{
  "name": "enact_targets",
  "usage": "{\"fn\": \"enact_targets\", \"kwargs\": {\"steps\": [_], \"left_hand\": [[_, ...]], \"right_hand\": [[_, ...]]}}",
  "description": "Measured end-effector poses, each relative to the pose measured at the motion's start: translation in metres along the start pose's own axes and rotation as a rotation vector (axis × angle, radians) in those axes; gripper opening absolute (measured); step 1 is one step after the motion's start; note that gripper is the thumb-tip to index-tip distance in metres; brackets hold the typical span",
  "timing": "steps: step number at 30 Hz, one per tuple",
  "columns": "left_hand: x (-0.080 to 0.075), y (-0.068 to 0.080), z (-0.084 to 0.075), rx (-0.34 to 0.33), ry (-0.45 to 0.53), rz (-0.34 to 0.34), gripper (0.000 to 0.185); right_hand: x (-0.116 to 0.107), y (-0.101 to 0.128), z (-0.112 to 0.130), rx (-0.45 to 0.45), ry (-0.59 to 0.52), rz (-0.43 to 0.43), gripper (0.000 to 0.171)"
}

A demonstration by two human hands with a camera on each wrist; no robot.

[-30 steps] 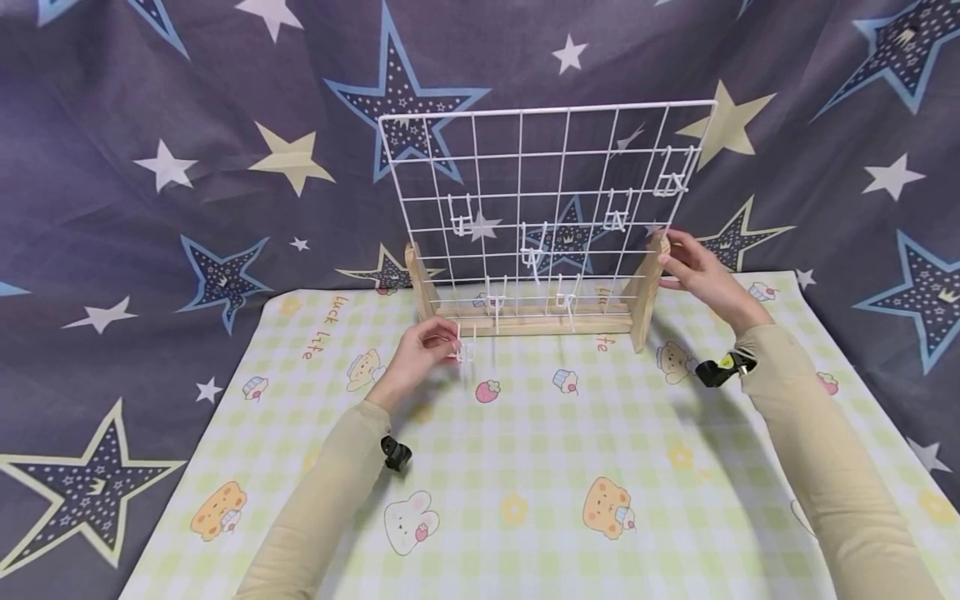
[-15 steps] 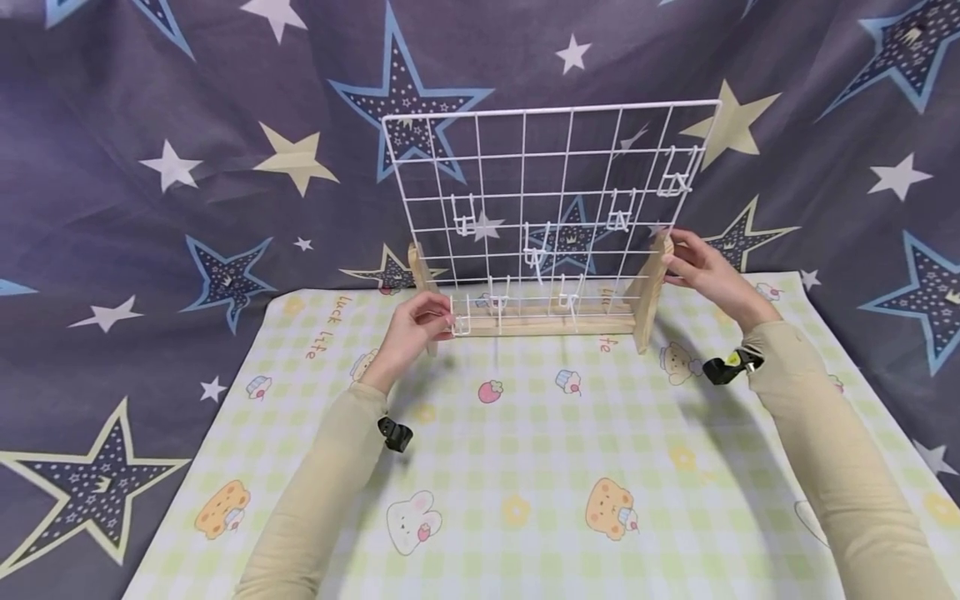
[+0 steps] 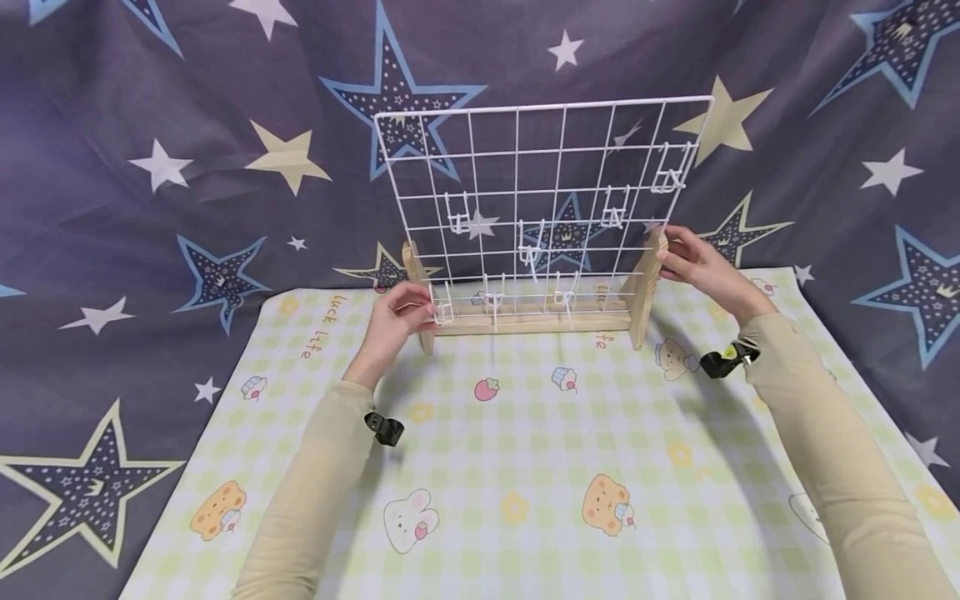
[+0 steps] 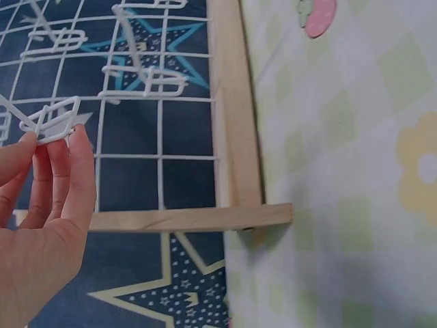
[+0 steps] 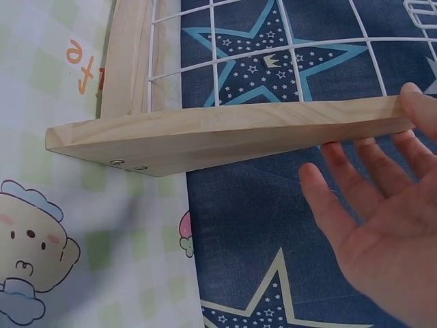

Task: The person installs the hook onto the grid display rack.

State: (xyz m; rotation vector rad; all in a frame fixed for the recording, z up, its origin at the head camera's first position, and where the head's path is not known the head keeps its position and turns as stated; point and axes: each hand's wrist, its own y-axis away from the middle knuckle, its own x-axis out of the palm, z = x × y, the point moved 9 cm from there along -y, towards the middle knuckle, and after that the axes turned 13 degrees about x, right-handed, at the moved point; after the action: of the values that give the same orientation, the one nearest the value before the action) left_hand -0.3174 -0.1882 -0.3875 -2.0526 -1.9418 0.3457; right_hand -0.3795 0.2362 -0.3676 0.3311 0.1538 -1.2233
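Observation:
My left hand (image 3: 393, 325) pinches a small white wire hook (image 4: 58, 126) between thumb and fingertips. It is at the lower left of a white wire grid panel (image 3: 540, 107), near the left wooden side piece (image 4: 191, 220). Whether the hook touches the grid wires, I cannot tell. At the other end, my right hand (image 3: 705, 267) grips the upper part of the right wooden side piece (image 5: 225, 126), thumb on one side and fingertips on the other. The grid stands upright, leaning back, between both side pieces. Several similar hooks (image 3: 531, 252) hang on it.
A wooden crossbar (image 3: 532, 325) joins the side pieces at the bottom. The stand rests near the back of a table with a green-checked cloth (image 3: 480, 450). A dark curtain with stars (image 3: 75, 225) hangs close behind and to both sides.
My left hand has moved up and to the left with the hook, from in front of the crossbar to the grid's lower left. My right hand stays on the side piece.

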Motion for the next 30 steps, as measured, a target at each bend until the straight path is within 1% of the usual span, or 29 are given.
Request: {"fn": "enact_targets", "kwargs": {"steps": [3, 6, 8, 10, 14, 16, 18, 22, 26, 30], "left_hand": [[-0.006, -0.005, -0.01, 0.032, 0.027, -0.019, 0.021], [-0.009, -0.012, -0.026, 0.088, 0.046, -0.027, 0.022], [-0.011, -0.018, -0.036, 0.119, 0.055, -0.032, 0.018], [-0.012, -0.024, -0.045, 0.138, 0.054, -0.034, 0.016], [-0.012, -0.036, -0.062, 0.169, 0.026, -0.035, 0.027], [-0.011, -0.043, -0.069, 0.187, 0.01, -0.031, 0.026], [-0.009, -0.048, -0.076, 0.206, -0.005, -0.028, 0.021], [-0.007, -0.054, -0.084, 0.224, -0.014, -0.029, 0.015], [-0.008, -0.056, -0.087, 0.225, -0.033, -0.039, 0.021], [-0.009, -0.059, -0.092, 0.226, -0.04, -0.045, 0.022]], "right_hand": [[0.0, 0.001, -0.001, 0.019, 0.021, 0.005, 0.058], [-0.001, 0.002, -0.002, 0.039, 0.057, 0.002, 0.06], [-0.002, 0.003, -0.002, 0.044, 0.069, 0.008, 0.06], [-0.002, 0.004, -0.001, 0.048, 0.085, 0.016, 0.062], [-0.002, 0.005, -0.002, 0.063, 0.12, 0.041, 0.064], [-0.003, 0.005, -0.002, 0.076, 0.137, 0.051, 0.065], [-0.004, 0.004, -0.002, 0.087, 0.147, 0.062, 0.064], [-0.005, 0.002, 0.001, 0.108, 0.168, 0.078, 0.059], [-0.004, 0.0, 0.003, 0.121, 0.192, 0.102, 0.055], [-0.002, -0.002, 0.005, 0.131, 0.164, 0.132, 0.053]]}}
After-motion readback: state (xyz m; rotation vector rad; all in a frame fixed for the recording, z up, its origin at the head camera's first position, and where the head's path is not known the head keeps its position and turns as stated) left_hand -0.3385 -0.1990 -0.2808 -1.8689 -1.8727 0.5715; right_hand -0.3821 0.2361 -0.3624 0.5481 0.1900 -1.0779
